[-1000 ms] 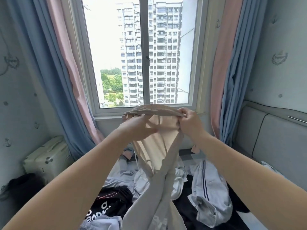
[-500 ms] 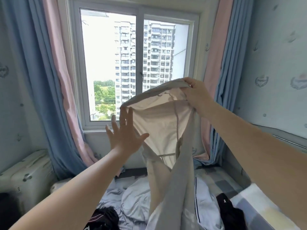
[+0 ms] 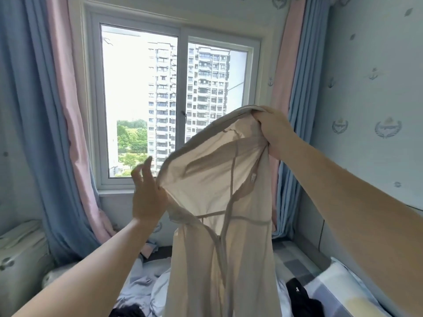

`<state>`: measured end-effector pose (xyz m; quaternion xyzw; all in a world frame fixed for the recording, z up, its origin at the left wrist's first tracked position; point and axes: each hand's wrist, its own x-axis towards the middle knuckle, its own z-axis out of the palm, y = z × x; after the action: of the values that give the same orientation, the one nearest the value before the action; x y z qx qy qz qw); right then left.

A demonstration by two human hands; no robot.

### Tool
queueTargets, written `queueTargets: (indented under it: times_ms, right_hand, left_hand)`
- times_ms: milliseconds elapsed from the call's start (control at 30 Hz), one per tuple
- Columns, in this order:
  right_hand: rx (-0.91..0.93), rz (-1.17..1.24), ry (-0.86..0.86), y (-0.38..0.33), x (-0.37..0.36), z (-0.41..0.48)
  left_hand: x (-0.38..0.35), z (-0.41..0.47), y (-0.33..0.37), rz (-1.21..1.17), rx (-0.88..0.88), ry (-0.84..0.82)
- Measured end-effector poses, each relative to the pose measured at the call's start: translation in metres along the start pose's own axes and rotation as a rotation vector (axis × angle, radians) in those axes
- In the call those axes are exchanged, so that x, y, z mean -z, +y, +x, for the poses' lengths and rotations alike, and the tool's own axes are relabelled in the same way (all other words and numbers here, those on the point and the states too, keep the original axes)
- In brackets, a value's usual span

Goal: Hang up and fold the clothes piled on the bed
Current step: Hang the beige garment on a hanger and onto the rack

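Sheer beige garment aloft, top opening wide, its length down over pale and black clothes on bed.

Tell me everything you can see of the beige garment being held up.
The beige garment is thin, soft-looking fabric, translucent against the window light, with a grey-edged opening at the top, visible seams and a small white tag inside. It hangs lengthwise above the bed, its lower end out of frame. The right hand grips its top edge; the left hand meets its left edge, fingers raised, a pinch not discernible.
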<state>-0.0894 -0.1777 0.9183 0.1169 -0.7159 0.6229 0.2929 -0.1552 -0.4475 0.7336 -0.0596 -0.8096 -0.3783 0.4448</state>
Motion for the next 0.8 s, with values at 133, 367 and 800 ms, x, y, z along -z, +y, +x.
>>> queueTargets:
  times_ms: [133, 367, 800]
  right_hand:
    - [-0.318, -0.03, -0.011, 0.02, -0.002, -0.002]
    - [-0.669, -0.441, -0.406, 0.081, 0.005, -0.025]
    - [-0.766, -0.197, -0.128, 0.249, -0.026, -0.221]
  left_hand:
    - [-0.015, -0.03, -0.029, -0.173, 0.479, -0.329]
    - [-0.013, -0.091, -0.044, -0.52, 1.1, -0.667]
    - [0.03, -0.227, -0.042, -1.019, 1.463, -0.815]
